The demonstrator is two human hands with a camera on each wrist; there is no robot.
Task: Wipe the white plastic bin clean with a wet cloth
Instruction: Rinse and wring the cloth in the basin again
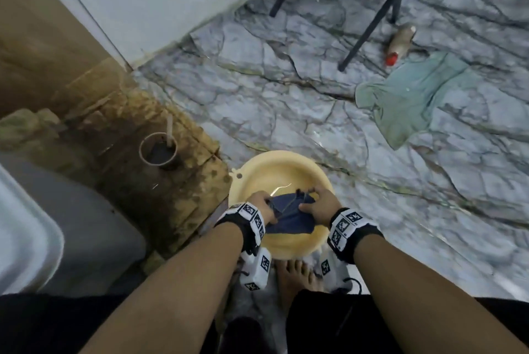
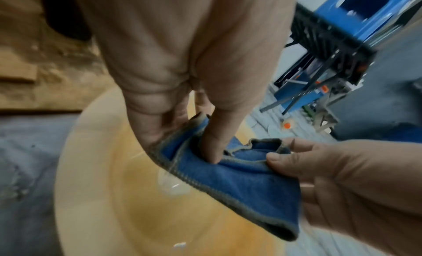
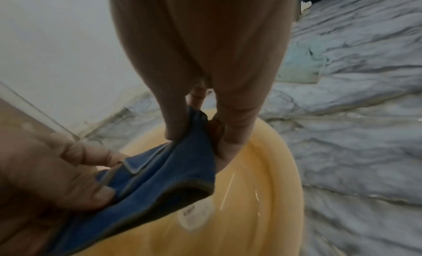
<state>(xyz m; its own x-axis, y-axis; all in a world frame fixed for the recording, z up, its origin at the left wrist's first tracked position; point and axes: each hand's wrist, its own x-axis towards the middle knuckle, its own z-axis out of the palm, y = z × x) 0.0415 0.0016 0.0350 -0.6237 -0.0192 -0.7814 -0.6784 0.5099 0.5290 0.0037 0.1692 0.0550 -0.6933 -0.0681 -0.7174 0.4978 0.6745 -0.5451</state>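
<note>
Head view looks down on both forearms reaching over a round pale-yellow plastic basin (image 1: 286, 173) that sits on the grey marbled floor (image 1: 315, 96), right by the person's bare foot (image 1: 294, 273). Between the hands hangs a blue cloth with a grey stitched edge (image 1: 289, 215), held above the basin's inside, not lying in it. The left hand (image 1: 259, 206) pinches one end: in the left wrist view its thumb presses into the folds while the fingers (image 2: 157, 119) curl behind the fabric. The right hand (image 1: 320, 204) grips the other end, thumb on one side and curled fingers (image 3: 230, 133) on the other, with the cloth bunched between them. A little water glints on the basin's bottom, beside a round white label (image 3: 196, 216). Further off on the floor lie a crumpled pale-green rag (image 1: 412, 96) and a tipped-over bottle with a red cap (image 1: 400, 41). No white bin is identifiable in these views.
</note>
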